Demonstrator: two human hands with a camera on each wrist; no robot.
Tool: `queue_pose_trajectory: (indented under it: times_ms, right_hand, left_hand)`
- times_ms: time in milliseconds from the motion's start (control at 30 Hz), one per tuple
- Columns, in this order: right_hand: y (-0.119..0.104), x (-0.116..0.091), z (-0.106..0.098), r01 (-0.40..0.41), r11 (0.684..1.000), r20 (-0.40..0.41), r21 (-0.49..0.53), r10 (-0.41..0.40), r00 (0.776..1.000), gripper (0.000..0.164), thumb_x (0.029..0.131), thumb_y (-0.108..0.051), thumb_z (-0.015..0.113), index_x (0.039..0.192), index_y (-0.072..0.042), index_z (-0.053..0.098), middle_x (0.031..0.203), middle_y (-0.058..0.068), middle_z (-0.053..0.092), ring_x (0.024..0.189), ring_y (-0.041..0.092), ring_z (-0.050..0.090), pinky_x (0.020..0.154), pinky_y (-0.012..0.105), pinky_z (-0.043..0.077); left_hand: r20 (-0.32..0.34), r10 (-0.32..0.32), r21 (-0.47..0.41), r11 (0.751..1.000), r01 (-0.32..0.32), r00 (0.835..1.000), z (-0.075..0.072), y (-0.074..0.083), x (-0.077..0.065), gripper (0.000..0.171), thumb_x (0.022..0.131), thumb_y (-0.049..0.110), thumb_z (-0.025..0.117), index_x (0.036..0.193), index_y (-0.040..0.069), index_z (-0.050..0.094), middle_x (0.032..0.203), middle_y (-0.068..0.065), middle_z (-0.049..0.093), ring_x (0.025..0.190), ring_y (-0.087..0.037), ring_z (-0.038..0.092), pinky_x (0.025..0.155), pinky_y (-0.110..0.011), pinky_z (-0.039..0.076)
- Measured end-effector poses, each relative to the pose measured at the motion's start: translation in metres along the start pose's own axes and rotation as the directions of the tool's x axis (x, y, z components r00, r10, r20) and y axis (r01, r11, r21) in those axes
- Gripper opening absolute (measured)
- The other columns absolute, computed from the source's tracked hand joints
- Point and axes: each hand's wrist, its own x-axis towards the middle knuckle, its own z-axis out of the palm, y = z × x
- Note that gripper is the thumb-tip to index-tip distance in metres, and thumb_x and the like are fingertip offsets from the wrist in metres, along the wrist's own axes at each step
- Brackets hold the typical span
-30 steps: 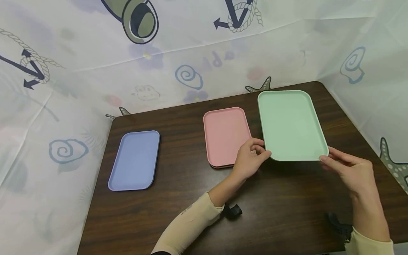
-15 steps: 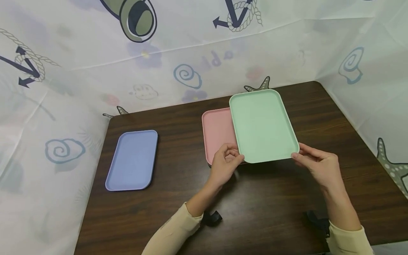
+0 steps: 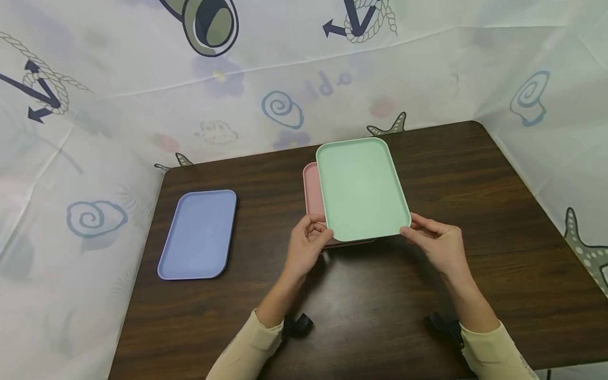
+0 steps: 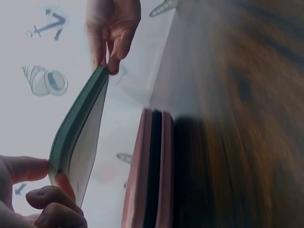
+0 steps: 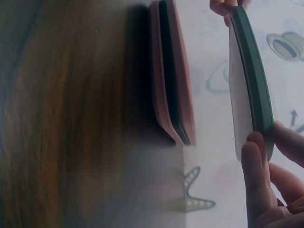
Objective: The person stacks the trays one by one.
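A light green tray (image 3: 363, 190) hangs in the air, held by both hands at its near corners. My left hand (image 3: 306, 245) pinches the near left corner between thumb and fingers; my right hand (image 3: 437, 245) pinches the near right one. Under it lies a pink tray (image 3: 312, 190), mostly hidden from the head view. Both wrist views show this as a stack: a dark green layer (image 4: 155, 166) sits between two pink layers. A gap separates the held tray from the stack. Off to the left, a blue tray (image 3: 197, 235) lies on the table.
The dark wood-grain table (image 3: 475, 184) is bordered at the back and sides by a white printed cloth (image 3: 228, 111). Black wrist mounts (image 3: 298, 326) show beside both forearms, close above the tabletop.
Both hands have carried the green tray leftward, from beside the pink tray to above it. It now covers most of the pink tray. The blue tray stays in place.
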Motion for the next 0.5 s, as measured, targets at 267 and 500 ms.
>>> queue_pose_trajectory:
  times_ms: [267, 500]
  right_hand:
    - [0.010, 0.003, 0.022, 0.002, 0.996, 0.021, -0.090, 0.000, 1.000, 0.042, 0.081, -0.005, 0.079, 0.119, 0.009, 0.066, 0.088, 0.008, 0.071, 0.074, 0.006, 0.070, 0.066, 0.025, 0.056]
    - [0.021, 0.008, 0.037, 0.006, 0.994, 0.046, -0.109, -0.001, 0.999, 0.041, 0.082, -0.004, 0.079, 0.118, 0.009, 0.066, 0.093, 0.024, 0.068, 0.071, 0.004, 0.068, 0.064, 0.023, 0.055]
  left_hand:
    - [-0.087, -0.017, 0.054, 0.998, 0.022, 0.996, -0.015, -0.006, -0.007, 0.030, 0.089, -0.003, 0.062, 0.118, -0.008, 0.059, 0.087, -0.015, 0.059, 0.051, -0.012, 0.042, 0.051, -0.022, 0.035]
    - [-0.159, -0.010, 0.078, 0.997, 0.023, 0.987, -0.021, -0.018, -0.007, 0.027, 0.088, -0.006, 0.059, 0.114, -0.011, 0.060, 0.086, -0.020, 0.058, 0.047, -0.009, 0.038, 0.052, -0.021, 0.037]
